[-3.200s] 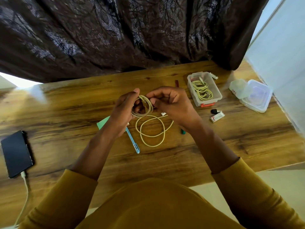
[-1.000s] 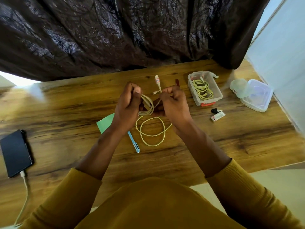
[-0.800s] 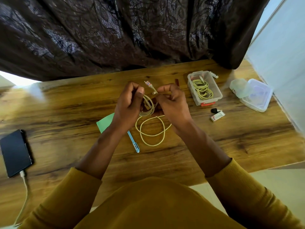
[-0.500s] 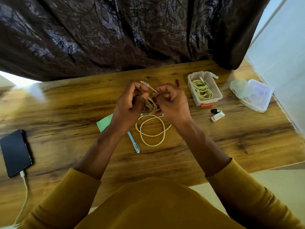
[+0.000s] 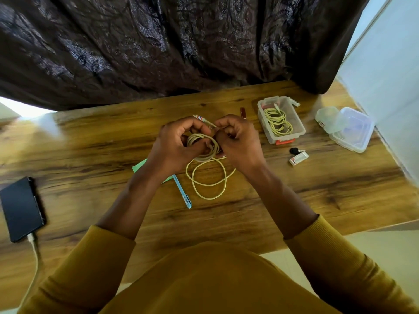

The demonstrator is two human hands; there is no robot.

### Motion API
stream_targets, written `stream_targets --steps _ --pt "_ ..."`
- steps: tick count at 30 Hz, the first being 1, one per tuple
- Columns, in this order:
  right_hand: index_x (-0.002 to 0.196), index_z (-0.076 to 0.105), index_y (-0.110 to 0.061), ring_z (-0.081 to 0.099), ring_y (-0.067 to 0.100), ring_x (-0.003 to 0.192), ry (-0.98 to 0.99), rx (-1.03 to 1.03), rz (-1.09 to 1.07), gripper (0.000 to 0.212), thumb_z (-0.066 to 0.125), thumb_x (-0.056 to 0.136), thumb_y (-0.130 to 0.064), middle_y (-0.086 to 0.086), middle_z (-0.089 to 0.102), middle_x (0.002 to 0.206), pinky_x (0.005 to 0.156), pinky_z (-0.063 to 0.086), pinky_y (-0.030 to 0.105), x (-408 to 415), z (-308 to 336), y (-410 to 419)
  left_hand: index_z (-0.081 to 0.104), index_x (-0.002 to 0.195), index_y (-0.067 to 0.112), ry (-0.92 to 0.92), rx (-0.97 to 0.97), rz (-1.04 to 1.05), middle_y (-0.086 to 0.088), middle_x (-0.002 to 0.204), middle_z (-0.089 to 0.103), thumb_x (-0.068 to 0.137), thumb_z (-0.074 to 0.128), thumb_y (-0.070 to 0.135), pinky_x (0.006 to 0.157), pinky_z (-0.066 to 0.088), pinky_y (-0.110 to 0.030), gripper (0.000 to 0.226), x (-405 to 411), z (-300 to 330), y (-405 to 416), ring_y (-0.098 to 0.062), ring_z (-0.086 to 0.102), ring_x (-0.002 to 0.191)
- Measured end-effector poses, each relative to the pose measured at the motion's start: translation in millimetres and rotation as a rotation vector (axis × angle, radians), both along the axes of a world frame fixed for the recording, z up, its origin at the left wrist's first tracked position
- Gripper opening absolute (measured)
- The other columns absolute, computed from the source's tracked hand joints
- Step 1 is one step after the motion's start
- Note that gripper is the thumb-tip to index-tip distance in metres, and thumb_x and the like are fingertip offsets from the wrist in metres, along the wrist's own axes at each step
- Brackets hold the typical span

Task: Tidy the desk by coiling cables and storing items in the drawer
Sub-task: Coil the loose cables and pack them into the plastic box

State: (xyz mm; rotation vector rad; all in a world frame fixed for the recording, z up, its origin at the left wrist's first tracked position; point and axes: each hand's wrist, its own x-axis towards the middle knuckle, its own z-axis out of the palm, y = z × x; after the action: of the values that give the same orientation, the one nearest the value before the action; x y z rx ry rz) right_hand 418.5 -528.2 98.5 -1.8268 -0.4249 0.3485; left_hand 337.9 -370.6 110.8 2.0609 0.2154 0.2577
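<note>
A pale yellow cable [image 5: 207, 177] is partly wound into a small coil held above the middle of the wooden desk [image 5: 90, 141]. My left hand [image 5: 174, 146] grips the coil from the left with curled fingers. My right hand [image 5: 238, 143] pinches the cable's end section beside it, and the plug tip [image 5: 199, 117] sticks out above my left fingers. Two loose loops of the same cable lie on the desk below my hands. A clear plastic box [image 5: 294, 132] at the back right holds another coiled yellow cable [image 5: 277, 121].
A blue pen [image 5: 182, 192] and a green paper [image 5: 140, 166] lie under my left wrist. A black phone [image 5: 21, 208] with a white charging lead lies at far left. A small white item [image 5: 298, 157], a black piece [image 5: 294, 150] and clear lidded containers [image 5: 351, 130] sit at right.
The cable's plug end, raised between my hands a second ago, has swung down and left over my left fingers. Both hands have closed in tighter on the coil.
</note>
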Motion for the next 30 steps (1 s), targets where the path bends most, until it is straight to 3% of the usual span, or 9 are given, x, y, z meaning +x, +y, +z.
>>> stream_targets --steps 5,10,13,18,24,27,30 --pt "0.109 0.071 -0.012 0.077 0.018 0.068 -0.021 -0.002 0.012 0.018 0.061 0.098 -0.002 0.003 0.078 0.086 0.06 0.065 0.048 -2 1 -1 0.071 0.106 0.02 -0.013 0.116 -0.002 0.011 0.093 0.073 0.089 0.079 0.01 0.059 0.051 -0.01 0.021 -3 3 -1 0.002 0.073 0.076" --pt "0.107 0.071 -0.013 0.077 0.019 0.066 -0.009 0.032 -0.019 0.014 0.062 0.099 -0.005 0.002 0.078 0.081 0.059 0.064 0.05 -4 3 0 0.066 0.122 0.022 -0.119 0.308 0.073 0.009 0.104 0.076 0.092 0.078 0.02 0.066 0.063 -0.029 0.033 -3 -6 -1 -0.002 0.073 0.081" --pt "0.107 0.067 -0.019 0.076 0.021 0.065 -0.007 0.036 -0.082 0.014 0.067 0.097 -0.01 0.001 0.077 0.078 0.06 0.063 0.052 -2 2 2 0.072 0.114 0.018 -0.213 0.427 0.136 0.007 0.1 0.079 0.092 0.077 0.023 0.068 0.063 -0.034 0.023 -3 -12 -4 -0.005 0.074 0.083" --pt "0.094 0.068 -0.023 0.075 0.018 0.07 -0.059 0.011 -0.115 0.013 0.073 0.091 -0.012 0.0 0.076 0.082 0.063 0.063 0.05 1 1 3 0.075 0.106 0.014 -0.274 0.551 0.105 0.003 0.097 0.079 0.093 0.076 0.02 0.068 0.059 -0.031 0.014 0 -15 -8 -0.013 0.075 0.084" --pt "0.104 0.075 -0.017 0.076 0.014 0.076 -0.063 0.036 -0.001 0.014 0.063 0.1 -0.012 -0.005 0.078 0.086 0.069 0.064 0.048 -1 0 2 0.078 0.105 0.013 -0.285 0.605 0.135 -0.001 0.103 0.073 0.091 0.074 0.017 0.072 0.055 -0.028 0.014 3 -14 -2 -0.014 0.07 0.089" --pt "0.111 0.075 -0.014 0.078 0.017 0.085 0.007 0.096 0.011 0.027 0.06 0.096 0.004 -0.001 0.079 0.092 0.077 0.065 0.045 0 1 1 0.079 0.105 0.014 -0.319 0.571 0.136 -0.001 0.106 0.071 0.091 0.076 0.016 0.072 0.058 -0.03 0.015 2 -15 1 -0.012 0.069 0.091" --pt "0.117 0.072 -0.004 0.077 0.025 0.089 0.103 0.222 -0.015 0.034 0.059 0.092 0.014 0.011 0.079 0.098 0.073 0.063 0.036 3 3 0 0.08 0.105 0.015 -0.314 0.514 0.132 0.002 0.108 0.073 0.091 0.078 0.017 0.076 0.06 -0.035 0.015 2 -18 3 -0.011 0.071 0.095"
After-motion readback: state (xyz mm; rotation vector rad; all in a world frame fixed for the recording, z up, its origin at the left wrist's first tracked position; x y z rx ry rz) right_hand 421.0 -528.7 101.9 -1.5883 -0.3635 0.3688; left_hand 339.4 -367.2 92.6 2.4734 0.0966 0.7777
